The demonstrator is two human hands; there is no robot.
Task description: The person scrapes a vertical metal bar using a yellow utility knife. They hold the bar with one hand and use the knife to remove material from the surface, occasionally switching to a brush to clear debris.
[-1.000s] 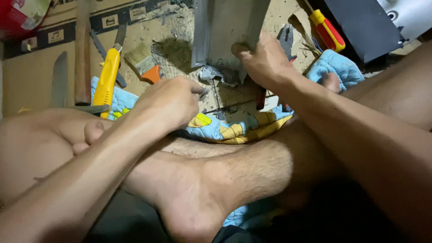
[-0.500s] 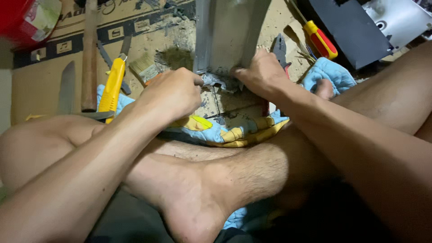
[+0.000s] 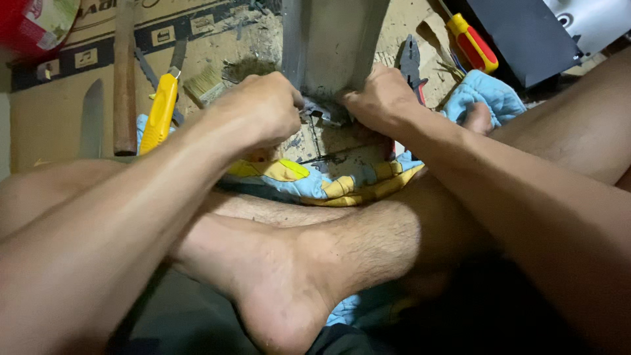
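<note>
An upright grey metal post (image 3: 328,39) stands on cardboard in front of my crossed legs. My left hand (image 3: 259,108) is clenched at the post's lower left and seems to pinch a thin dark wire-like piece (image 3: 314,135) that hangs from its base. My right hand (image 3: 381,98) is closed against the post's lower right edge, on a crumpled grey metal bit (image 3: 325,112) between both hands. What the fingers pinch is mostly hidden.
A yellow utility knife (image 3: 160,112), a wooden handle (image 3: 123,79), a small brush (image 3: 207,84) and a flat blade (image 3: 92,118) lie left. Pliers (image 3: 411,62), a red-yellow screwdriver (image 3: 472,43) and a dark panel (image 3: 526,36) lie right. A blue patterned cloth (image 3: 328,184) lies under my legs.
Both hands have moved in and closed together at the base of the post; the right hand came down from the post's side edge.
</note>
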